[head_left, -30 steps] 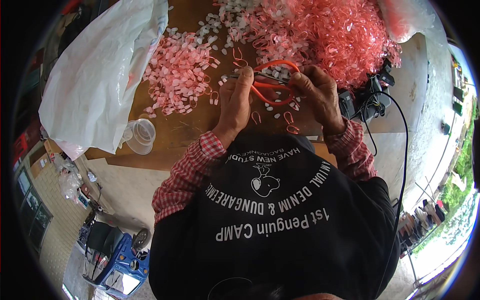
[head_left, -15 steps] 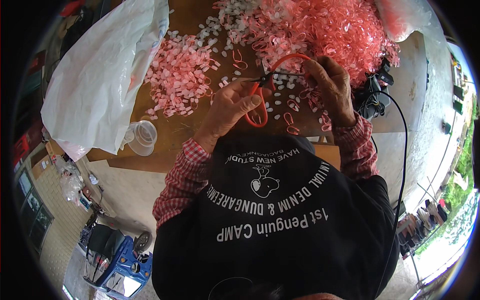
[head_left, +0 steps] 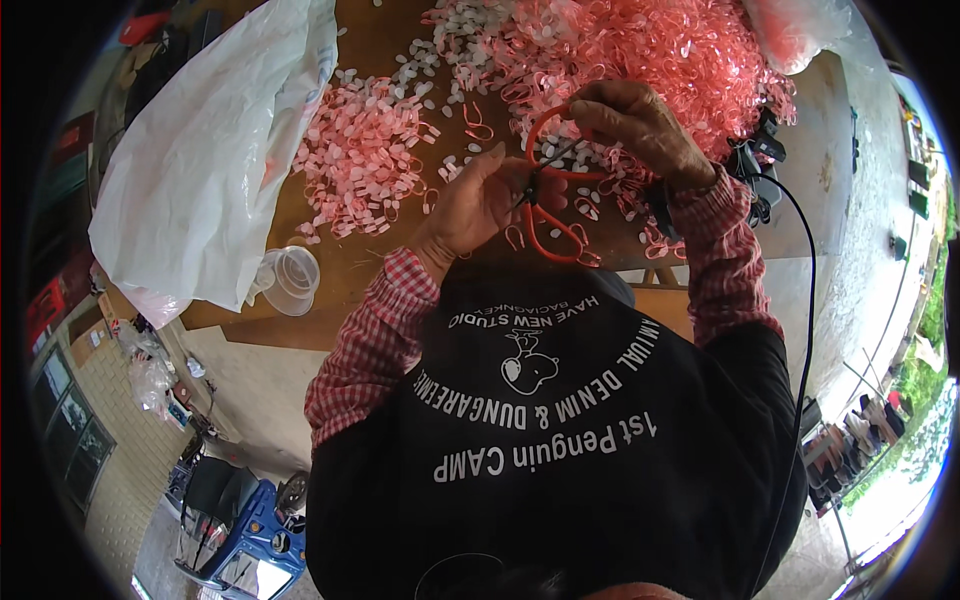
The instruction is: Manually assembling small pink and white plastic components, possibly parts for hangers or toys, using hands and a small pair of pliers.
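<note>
My left hand (head_left: 475, 205) holds a pair of scissors (head_left: 533, 232) with red-orange loop handles, its fingers around the dark pivot and its thumb raised beside it. My right hand (head_left: 640, 130) is bent with its fingers closed at the upper handle loop. A thin dark rod-like piece (head_left: 562, 155) runs from the right fingertips toward the pivot; whether it belongs to the scissors I cannot tell. Below and beyond the hands lie loose pink loop pieces with pale tabs. A smaller heap of pink pieces (head_left: 355, 150) sits left of the hands, and a large pink heap (head_left: 660, 60) rises beyond them.
On the brown table (head_left: 350, 265) lies a large white plastic bag (head_left: 210, 150) at the left, with a clear plastic cup (head_left: 295, 280) nearby. Pale oval pieces (head_left: 415, 65) lie between the heaps. A black cable (head_left: 808, 290) hangs at the right, beside dark adapters (head_left: 755, 165).
The scissors have turned, their lower loop swinging to the right. My right hand has risen slightly and moved left along the upper loop; my left hand has shifted a little right.
</note>
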A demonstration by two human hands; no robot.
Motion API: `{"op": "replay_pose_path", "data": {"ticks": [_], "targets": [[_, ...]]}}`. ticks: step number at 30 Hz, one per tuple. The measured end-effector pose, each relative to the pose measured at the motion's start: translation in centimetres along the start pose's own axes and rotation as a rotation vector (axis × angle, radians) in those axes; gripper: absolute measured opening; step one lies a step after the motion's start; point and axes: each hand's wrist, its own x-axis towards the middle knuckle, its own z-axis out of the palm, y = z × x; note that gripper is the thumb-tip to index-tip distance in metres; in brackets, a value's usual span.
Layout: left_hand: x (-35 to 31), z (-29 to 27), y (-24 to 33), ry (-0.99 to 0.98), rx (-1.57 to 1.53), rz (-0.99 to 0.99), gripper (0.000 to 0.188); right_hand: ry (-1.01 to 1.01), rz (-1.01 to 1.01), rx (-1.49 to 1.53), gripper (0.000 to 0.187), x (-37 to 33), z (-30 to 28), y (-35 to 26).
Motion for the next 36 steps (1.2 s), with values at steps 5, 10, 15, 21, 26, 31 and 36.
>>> {"op": "replay_pose_path", "data": {"ticks": [5,10,15,21,26,31,36], "targets": [[1.3,-6.1,-2.6,-0.164,-0.250,-0.035,0.055,0.030,0.083,0.262,0.024,-0.2,0.6,1.5],[0.3,-2.6,-3.6,-0.093,0.103,-0.109,0.057,0.029,0.017,0.374,0.022,0.3,2.1,2.5],[-0.8,-1.3,-3.9,-0.270,-0.188,-0.129,0.048,0.065,-0.126,0.436,0.019,0.8,2.6,2.6],[-2.4,-0.3,-1.9,-0.366,0.024,-0.076,0.038,-0.004,-0.173,0.535,0.019,0.3,1.2,2.0],[-2.6,-1.1,-2.0,-0.392,-0.012,-0.113,0.029,-0.072,-0.141,0.531,0.030,-0.7,1.1,-0.4],[-3.4,-0.4,0.0,0.112,0.562,0.053,0.025,-0.059,0.047,0.397,0.035,-1.9,-0.2,-0.2],[-3.4,0.7,0.3,0.233,0.804,0.296,0.033,-0.020,0.137,0.218,0.027,-1.8,-0.1,-0.3]]}}
